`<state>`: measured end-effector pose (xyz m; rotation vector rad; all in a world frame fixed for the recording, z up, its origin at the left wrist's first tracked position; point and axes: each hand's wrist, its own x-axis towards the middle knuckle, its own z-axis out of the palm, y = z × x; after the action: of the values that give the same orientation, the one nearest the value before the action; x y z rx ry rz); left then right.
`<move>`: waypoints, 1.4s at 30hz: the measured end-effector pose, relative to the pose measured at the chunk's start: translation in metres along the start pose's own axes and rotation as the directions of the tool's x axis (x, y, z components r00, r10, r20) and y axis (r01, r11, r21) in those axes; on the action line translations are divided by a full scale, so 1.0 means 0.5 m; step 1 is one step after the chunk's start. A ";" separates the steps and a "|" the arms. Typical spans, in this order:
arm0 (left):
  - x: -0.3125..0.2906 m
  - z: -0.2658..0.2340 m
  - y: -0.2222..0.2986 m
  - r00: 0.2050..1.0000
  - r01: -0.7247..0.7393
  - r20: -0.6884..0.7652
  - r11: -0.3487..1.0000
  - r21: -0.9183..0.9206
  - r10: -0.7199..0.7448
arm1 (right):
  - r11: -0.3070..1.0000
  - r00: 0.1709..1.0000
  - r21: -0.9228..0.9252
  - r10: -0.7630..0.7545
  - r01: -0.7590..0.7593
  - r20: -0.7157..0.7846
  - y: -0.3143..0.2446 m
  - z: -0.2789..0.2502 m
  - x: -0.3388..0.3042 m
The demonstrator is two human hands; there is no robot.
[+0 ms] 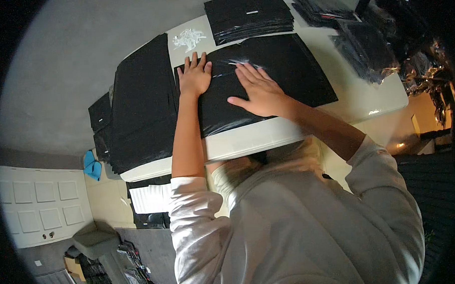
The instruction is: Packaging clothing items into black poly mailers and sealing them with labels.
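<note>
A large black sheet with a shiny, plastic-like surface (290, 69) lies flat on the white table, slightly creased near its middle. My left hand (195, 78) rests with fingers spread at the sheet's far left edge, the fingertips reaching past it. Flat on the sheet's middle lies my right hand (258, 91), fingers stretched out and thumb apart, with a glossy crease just beyond the fingertips. Neither hand holds anything. Left of the sheet, a pile of black pieces (141, 105) sits close beside my left forearm.
A neat stack of black packages (248, 16) stands at the table's far side, beside a heap of small white pieces (189, 39). Black plastic-wrapped packages (367, 49) lie at the far right. The white table (381, 99) has a rounded right corner. A blue item (92, 165) is at left.
</note>
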<state>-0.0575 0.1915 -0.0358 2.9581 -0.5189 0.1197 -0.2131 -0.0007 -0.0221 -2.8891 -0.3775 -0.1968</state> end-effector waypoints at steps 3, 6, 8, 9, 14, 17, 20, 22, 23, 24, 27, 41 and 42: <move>0.001 -0.003 -0.002 1.000 0.004 0.005 1.000 -0.001 -0.004 | 0.997 0.998 0.048 0.059 -0.059 -0.010 0.047 -0.011 -0.028; 0.004 -0.006 0.001 1.000 -0.005 0.007 1.000 0.001 0.005 | 0.995 0.995 -0.024 0.099 -0.100 -0.028 0.097 -0.016 -0.053; 0.004 -0.014 0.001 1.000 -0.009 -0.004 1.000 0.008 0.009 | 0.988 0.985 -0.042 0.154 -0.151 0.084 0.106 -0.028 -0.054; 0.004 -0.019 0.001 0.999 -0.004 0.034 1.000 0.006 0.004 | 0.987 0.985 -0.045 0.156 -0.153 0.072 0.094 -0.045 -0.037; 0.016 -0.025 0.095 0.935 -0.317 -0.200 0.943 -0.105 0.292 | 0.998 0.996 0.029 0.059 -0.058 -0.070 0.091 -0.026 0.109; 0.020 0.020 0.146 0.879 -0.453 -0.262 0.869 -0.198 0.398 | 0.997 0.997 0.074 0.001 -0.007 0.079 0.139 0.002 0.138; 0.016 0.024 0.127 0.924 -0.364 -0.196 0.912 -0.192 0.327 | 0.999 0.999 0.038 0.009 -0.010 0.031 0.151 0.019 0.133; 0.007 0.021 0.128 0.925 -0.359 -0.186 0.922 -0.145 0.331 | 0.998 0.995 0.005 0.065 -0.066 0.075 0.155 -0.009 0.124; 0.007 0.022 0.125 0.941 -0.330 -0.125 0.934 -0.140 0.314 | 0.998 0.995 0.000 0.065 -0.065 0.073 0.159 -0.010 0.121; 0.003 0.017 0.133 0.940 -0.335 -0.118 0.931 -0.143 0.320 | 0.997 0.995 -0.006 0.074 -0.074 0.068 0.166 -0.009 0.118; 0.002 -0.005 0.153 0.967 -0.254 -0.008 0.963 -0.093 0.254 | 0.997 0.992 0.008 0.081 -0.082 0.099 0.185 -0.018 0.118; 0.018 -0.034 0.198 0.970 -0.226 0.093 0.974 -0.010 0.226 | 0.756 0.763 -0.122 0.621 -0.644 -0.180 0.228 -0.128 -0.195; 0.021 -0.025 0.206 0.963 -0.263 0.051 0.965 -0.006 0.263 | 0.748 0.755 -0.120 0.628 -0.652 -0.187 0.234 -0.121 -0.200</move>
<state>-0.0838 0.0941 -0.0102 2.8832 -0.9179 0.0710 -0.2837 -0.1489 -0.0033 -2.9483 0.7053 -0.3121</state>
